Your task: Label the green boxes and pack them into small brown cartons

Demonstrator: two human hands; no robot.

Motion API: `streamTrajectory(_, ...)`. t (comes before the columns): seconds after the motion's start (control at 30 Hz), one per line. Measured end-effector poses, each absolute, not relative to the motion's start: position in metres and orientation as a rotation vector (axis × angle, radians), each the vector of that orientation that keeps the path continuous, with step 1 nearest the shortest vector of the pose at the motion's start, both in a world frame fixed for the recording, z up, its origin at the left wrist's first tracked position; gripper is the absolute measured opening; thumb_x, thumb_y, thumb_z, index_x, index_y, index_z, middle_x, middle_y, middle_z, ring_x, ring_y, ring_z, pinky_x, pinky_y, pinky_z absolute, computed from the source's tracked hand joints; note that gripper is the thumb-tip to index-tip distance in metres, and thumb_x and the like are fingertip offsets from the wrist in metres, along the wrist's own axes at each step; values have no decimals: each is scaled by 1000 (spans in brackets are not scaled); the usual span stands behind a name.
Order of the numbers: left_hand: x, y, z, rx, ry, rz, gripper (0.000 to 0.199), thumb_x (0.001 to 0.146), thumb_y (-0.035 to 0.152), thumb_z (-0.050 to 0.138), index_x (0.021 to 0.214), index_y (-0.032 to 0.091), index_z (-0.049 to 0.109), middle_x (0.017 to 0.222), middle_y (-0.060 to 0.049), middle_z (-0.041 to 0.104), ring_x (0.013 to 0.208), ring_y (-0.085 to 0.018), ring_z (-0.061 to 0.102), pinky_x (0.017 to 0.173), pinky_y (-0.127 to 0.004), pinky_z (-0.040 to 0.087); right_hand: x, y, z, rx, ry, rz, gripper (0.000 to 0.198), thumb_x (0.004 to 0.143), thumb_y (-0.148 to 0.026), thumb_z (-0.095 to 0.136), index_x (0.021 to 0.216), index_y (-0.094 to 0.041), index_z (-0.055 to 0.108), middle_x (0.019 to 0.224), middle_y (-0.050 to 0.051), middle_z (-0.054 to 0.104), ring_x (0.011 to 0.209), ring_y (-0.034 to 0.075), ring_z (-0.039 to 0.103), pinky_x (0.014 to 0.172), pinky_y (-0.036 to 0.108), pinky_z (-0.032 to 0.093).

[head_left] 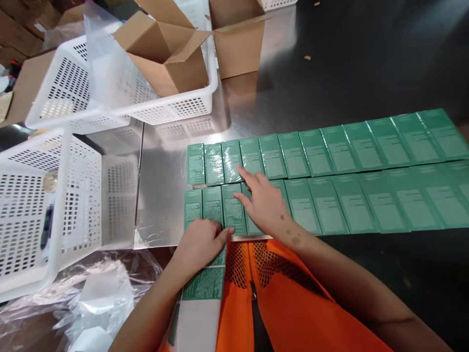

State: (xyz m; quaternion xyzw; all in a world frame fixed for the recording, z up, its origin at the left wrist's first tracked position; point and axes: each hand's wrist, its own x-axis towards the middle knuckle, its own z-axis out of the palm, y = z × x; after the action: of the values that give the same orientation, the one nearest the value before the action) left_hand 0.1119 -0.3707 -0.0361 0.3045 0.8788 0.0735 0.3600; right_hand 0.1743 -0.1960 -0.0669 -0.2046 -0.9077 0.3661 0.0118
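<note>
Two long rows of flat green boxes with pale printed panels lie side by side on the metal table: a far row [293, 154] and a near row [330, 205]. My right hand [264, 203] rests over the left part of these rows, index finger and thumb stretched out and holding nothing. My left hand [203, 242] is curled over the end of a stack of green boxes [203, 283], its thumb along the right side. That stack runs back beneath my left forearm against my orange vest, with a white side [200, 325] showing. My left fingertips touch the near row's left end.
White perforated baskets [80, 195] stand at the left, one holding small items. Another white basket [183, 107] at the back holds an open cardboard box [168, 54]. A second carton [238, 49] stands beside it. Clear plastic wrap [110, 288] lies at lower left.
</note>
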Motion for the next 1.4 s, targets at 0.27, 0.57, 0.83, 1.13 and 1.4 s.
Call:
streamTrajectory(0.27, 90, -391, -12, 278, 2915, 827, 50, 91, 54, 46, 59, 19, 64, 44, 3, 50, 46, -12, 46, 52, -25, 32, 218, -233, -48, -456, -2345, 2092, 66, 81, -52, 73, 138, -32, 47, 112, 5, 61, 89, 19, 63, 70, 31, 56)
streamTrajectory(0.57, 86, -382, -13, 253, 3390, 851, 51, 96, 41, 41, 52, 22, 28, 43, 7, 24, 44, -8, 23, 48, -28, 17, 195, -246, -49, -337, -2247, 1645, 12, 93, -23, 60, 101, -26, 68, 87, -2, 73, 80, 14, 68, 71, 27, 52)
streamTrajectory(0.83, 57, -384, -17, 131, 3383, 886, 52, 93, 45, 45, 49, 22, 30, 43, 6, 28, 45, -10, 26, 50, -27, 21, 207, -240, -32, 672, -2115, 947, 24, 99, -20, 52, 85, -28, 70, 91, -11, 75, 100, 11, 63, 110, 32, 38)
streamTrajectory(1.13, 41, -371, -16, 655, 2455, 1071, 45, 90, 56, 49, 87, 19, 75, 61, 1, 59, 59, -14, 50, 58, -25, 35, 160, -154, 0, -228, -2281, 1623, 9, 84, -29, 73, 76, -24, 71, 73, -3, 71, 68, 13, 62, 65, 27, 48)
streamTrajectory(1.4, 32, -360, -37, 633, 2251, 1046, 39, 87, 52, 52, 64, 21, 50, 56, 6, 40, 56, -11, 36, 56, -25, 28, 84, -149, -36, -345, -2378, 1734, 12, 79, -30, 73, 79, -19, 75, 73, 1, 72, 69, 15, 63, 66, 27, 45)
